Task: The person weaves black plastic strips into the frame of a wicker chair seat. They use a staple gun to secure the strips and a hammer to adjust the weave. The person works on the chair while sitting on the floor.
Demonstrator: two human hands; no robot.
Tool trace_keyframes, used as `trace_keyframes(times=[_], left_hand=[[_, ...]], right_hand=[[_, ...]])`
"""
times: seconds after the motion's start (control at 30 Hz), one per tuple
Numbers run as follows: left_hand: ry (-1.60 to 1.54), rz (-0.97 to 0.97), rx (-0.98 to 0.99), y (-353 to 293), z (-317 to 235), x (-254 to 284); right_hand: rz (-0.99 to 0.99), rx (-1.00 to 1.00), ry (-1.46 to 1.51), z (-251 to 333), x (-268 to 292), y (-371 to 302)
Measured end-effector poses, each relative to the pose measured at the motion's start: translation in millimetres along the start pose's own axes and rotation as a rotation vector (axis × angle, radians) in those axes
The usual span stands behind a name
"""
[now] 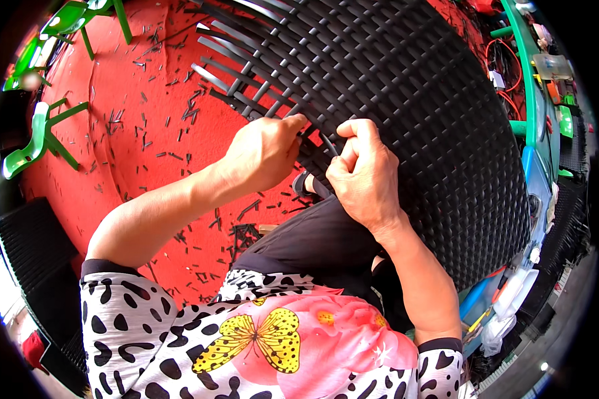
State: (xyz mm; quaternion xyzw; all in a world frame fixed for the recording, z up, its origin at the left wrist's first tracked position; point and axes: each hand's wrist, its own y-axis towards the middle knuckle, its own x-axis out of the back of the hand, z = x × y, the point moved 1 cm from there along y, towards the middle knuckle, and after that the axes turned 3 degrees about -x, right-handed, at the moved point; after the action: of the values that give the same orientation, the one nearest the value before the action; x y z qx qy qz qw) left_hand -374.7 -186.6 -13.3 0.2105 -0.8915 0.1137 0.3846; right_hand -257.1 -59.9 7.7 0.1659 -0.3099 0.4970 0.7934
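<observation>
A large black woven panel (pixel 419 113) of flat plastic strips slopes across the space in front of me, above my leg. Its weave is tight on the right; along the left edge, loose strip ends (pixel 219 56) stick out with red gaps between them. At the panel's near edge my left hand (pixel 263 153) is closed in a pinch, its thumb and forefinger by the last strips. Just right of it, my right hand (pixel 366 173) has its fingers curled and pinches a black strip (pixel 330 145) at the same edge. The fingertips partly hide both grips.
Short black scraps lie scattered over the red floor (pixel 140 126). Green stools (pixel 43 136) stand at the left. A dark woven piece (pixel 36 243) sits at the lower left. A green-framed table (pixel 531 120) with tools and small items runs along the right.
</observation>
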Motion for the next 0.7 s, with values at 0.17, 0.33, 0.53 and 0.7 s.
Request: trace_keyframes(times=[0.17,0.33,0.53,0.7], left_hand=[[-0.467,0.216,0.385,19,-2,11],[-0.653,-0.02,0.43,15,2,-1],[-0.234,-0.442,-0.052,1,-1,20],[-0.297,-0.43,-0.147,-14,-1,44]], right_hand=[[-0.007,0.09,-0.021,1,-6,6],[-0.132,0.227,-0.134,-4,-15,8],[-0.084,0.415,-0.185,10,-10,18],[0.003,0.341,0.131,8,-28,41]])
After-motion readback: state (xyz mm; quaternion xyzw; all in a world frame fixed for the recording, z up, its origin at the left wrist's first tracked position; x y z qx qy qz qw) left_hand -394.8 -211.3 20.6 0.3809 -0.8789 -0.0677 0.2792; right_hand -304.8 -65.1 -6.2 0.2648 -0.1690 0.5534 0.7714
